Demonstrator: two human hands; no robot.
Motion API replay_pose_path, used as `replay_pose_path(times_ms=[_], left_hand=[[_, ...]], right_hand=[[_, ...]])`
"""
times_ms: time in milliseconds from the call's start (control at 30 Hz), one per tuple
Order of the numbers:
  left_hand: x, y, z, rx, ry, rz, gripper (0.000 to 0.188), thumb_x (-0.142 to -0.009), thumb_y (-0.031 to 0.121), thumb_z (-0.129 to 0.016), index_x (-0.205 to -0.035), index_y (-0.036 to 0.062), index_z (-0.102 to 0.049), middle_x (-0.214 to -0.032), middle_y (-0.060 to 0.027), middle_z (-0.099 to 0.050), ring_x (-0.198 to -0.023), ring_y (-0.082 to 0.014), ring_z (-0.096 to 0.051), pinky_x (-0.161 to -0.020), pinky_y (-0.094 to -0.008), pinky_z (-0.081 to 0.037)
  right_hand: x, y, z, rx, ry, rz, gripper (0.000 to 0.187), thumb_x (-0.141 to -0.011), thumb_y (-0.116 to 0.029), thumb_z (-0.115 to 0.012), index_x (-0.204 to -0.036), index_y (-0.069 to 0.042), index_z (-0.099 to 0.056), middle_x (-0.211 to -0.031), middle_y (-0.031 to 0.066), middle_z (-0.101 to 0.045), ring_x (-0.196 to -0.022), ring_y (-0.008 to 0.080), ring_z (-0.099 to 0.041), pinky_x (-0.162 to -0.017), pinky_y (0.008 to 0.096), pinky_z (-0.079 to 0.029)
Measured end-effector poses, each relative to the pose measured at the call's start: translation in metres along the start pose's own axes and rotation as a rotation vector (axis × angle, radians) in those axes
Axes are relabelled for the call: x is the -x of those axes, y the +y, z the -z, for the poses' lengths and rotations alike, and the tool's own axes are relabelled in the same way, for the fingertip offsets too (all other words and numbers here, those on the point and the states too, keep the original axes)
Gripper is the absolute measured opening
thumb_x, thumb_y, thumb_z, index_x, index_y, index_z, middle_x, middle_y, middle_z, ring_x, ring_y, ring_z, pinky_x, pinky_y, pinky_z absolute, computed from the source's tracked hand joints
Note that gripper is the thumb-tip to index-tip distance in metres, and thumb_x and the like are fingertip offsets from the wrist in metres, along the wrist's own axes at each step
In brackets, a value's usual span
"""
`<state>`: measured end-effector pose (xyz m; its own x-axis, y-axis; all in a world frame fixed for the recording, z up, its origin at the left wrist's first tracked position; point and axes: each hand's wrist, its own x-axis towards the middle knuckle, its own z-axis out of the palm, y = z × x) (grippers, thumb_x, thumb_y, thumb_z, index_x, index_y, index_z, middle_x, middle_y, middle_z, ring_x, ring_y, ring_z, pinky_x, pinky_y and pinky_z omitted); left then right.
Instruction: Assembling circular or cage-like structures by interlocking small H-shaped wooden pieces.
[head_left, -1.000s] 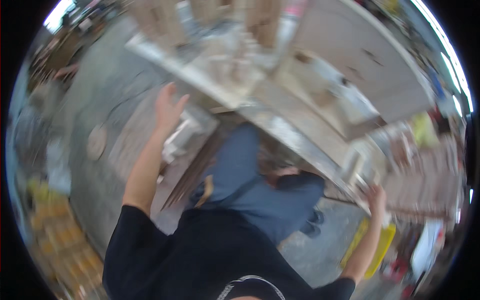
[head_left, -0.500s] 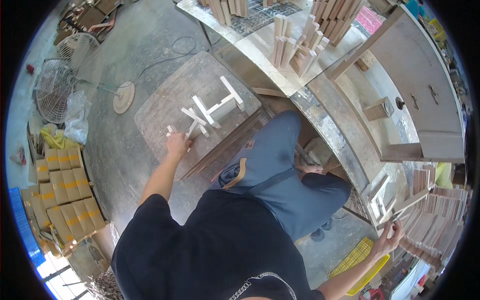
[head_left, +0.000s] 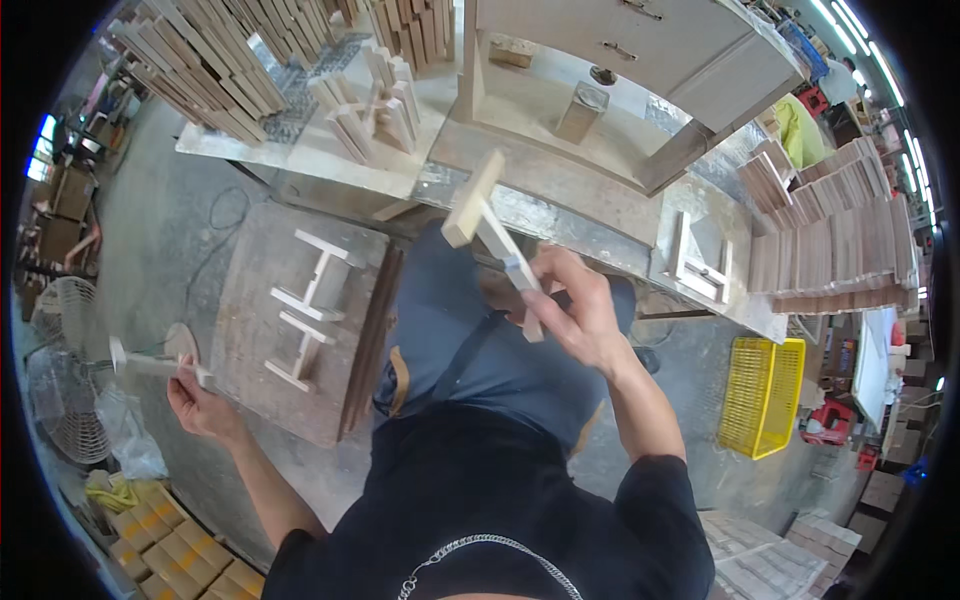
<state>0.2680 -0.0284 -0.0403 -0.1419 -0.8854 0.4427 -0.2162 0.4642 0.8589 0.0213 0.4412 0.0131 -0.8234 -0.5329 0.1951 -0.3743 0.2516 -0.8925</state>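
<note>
Over my lap, my right hand (head_left: pixel 582 315) is closed on an H-shaped wooden frame (head_left: pixel 510 258), pinching its crossbar between thumb and fingers. One end piece of it points up and away, over my knee; the other is partly behind the fingers. Out at the left, my left hand (head_left: pixel 203 402) grips one end of a second wooden frame (head_left: pixel 160 364), held beyond the board's left edge and blurred. Two more wooden frames, a larger one (head_left: pixel 318 279) and a smaller one (head_left: pixel 303 350), lie on the worn board (head_left: pixel 250 300) between my hands.
Upright wooden sticks (head_left: pixel 395 115) crowd the workbench (head_left: pixel 400 175) ahead. A cabinet-like wooden frame (head_left: pixel 655 170) stands on it. Another wooden frame (head_left: pixel 703 262) lies near stacked slats (head_left: pixel 830 240) at right. A yellow basket (head_left: pixel 750 400), fan (head_left: pixel 65 385) and cartons (head_left: pixel 170 540) stand on the floor.
My view has swung right. My right hand has come from the bench's right end to over my lap with a frame. The left has lifted a frame off the board, outward to the left.
</note>
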Motion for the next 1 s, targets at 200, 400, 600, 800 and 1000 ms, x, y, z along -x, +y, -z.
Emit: replay_pose_path(times_ms=[200, 400, 600, 800, 1000], left_hand=[[0.092, 0.202, -0.083, 0.165, -1.053, -0.701, 0.023, -0.075, 0.007, -0.085, -0.095, 0.0022, -0.075, -0.099, -0.0127, -0.075, -0.098, -0.0282, -0.072, -0.109, -0.0520, -0.049], [0.126, 0.204, -0.158, 0.420, -1.324, -0.741, 0.025, -0.078, 0.011, -0.085, -0.097, 0.0004, -0.075, -0.089, -0.0117, -0.073, -0.088, -0.0282, -0.072, -0.107, -0.0518, -0.051], [0.144, 0.198, -0.187, 0.509, -1.480, -0.670, 0.024, -0.082, 0.014, -0.084, -0.098, -0.0004, -0.075, -0.084, -0.0123, -0.071, -0.082, -0.0289, -0.071, -0.108, -0.0502, -0.050], [0.143, 0.196, -0.198, 0.480, -1.664, -0.396, 0.018, -0.087, 0.011, -0.080, -0.102, 0.0012, -0.079, -0.082, -0.0127, -0.072, -0.078, -0.0266, -0.070, -0.087, -0.0378, -0.054], [0.147, 0.187, -0.211, 0.426, -1.665, -0.321, 0.019, -0.089, 0.012, -0.080, -0.104, 0.0006, -0.079, -0.086, -0.0112, -0.076, -0.079, -0.0156, -0.071, -0.075, -0.0301, -0.053]], right_hand=[[-0.012, 0.018, -0.023, -0.316, -0.107, -0.277, 0.020, -0.095, -0.010, -0.068, -0.109, 0.001, -0.060, -0.101, 0.0098, -0.070, -0.091, 0.0132, -0.064, -0.079, 0.0327, -0.053], [0.020, 0.024, -0.018, -0.334, -0.073, -0.284, 0.051, -0.093, -0.014, -0.079, -0.135, 0.005, -0.059, -0.115, 0.0092, -0.071, -0.106, 0.0169, -0.067, -0.092, 0.0338, -0.056], [0.044, 0.028, -0.019, -0.398, 0.092, -0.288, 0.035, -0.094, -0.010, -0.073, -0.124, 0.005, -0.065, -0.100, 0.0093, -0.070, -0.092, 0.0146, -0.063, -0.085, 0.0320, -0.053], [0.047, 0.040, -0.012, -0.315, -0.049, -0.279, 0.050, -0.097, -0.002, -0.068, -0.144, 0.003, -0.054, -0.133, 0.0153, -0.063, -0.123, 0.0239, -0.061, -0.103, 0.0404, -0.054], [0.027, 0.033, -0.009, -0.533, -0.010, -0.289, 0.025, -0.096, -0.004, -0.068, -0.120, 0.003, -0.064, -0.095, 0.0046, -0.067, -0.086, 0.0100, -0.059, -0.074, 0.0279, -0.051]])
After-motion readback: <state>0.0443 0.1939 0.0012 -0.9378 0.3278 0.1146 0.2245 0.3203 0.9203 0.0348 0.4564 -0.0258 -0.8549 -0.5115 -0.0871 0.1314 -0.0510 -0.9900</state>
